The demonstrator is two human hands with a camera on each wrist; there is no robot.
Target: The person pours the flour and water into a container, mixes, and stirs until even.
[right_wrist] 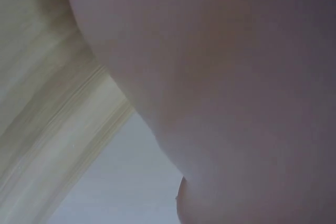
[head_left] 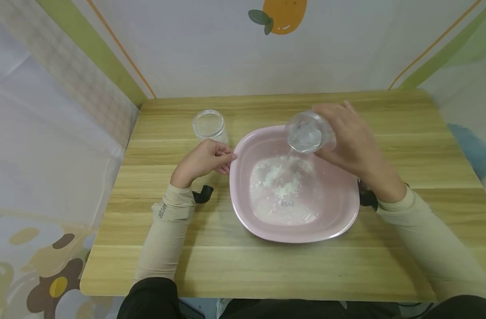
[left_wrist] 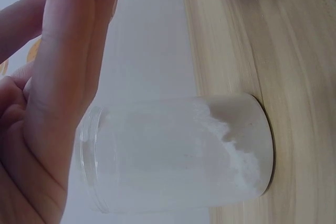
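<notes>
1. Pouring is under way, by my reading: the right hand (head_left: 352,137) grips a clear jar (head_left: 306,131) tipped mouth-down over the pink bowl (head_left: 338,217), water trickling out.
2. The left hand (head_left: 205,160), fingers curled, pinches the bowl's left rim.
3. Next likely calls for holding the tilt, then righting the jar.
4. White flour (head_left: 283,186) lies clumped in the bowl mid-desk (head_left: 227,266); a second jar (head_left: 209,125) stands behind.
</notes>
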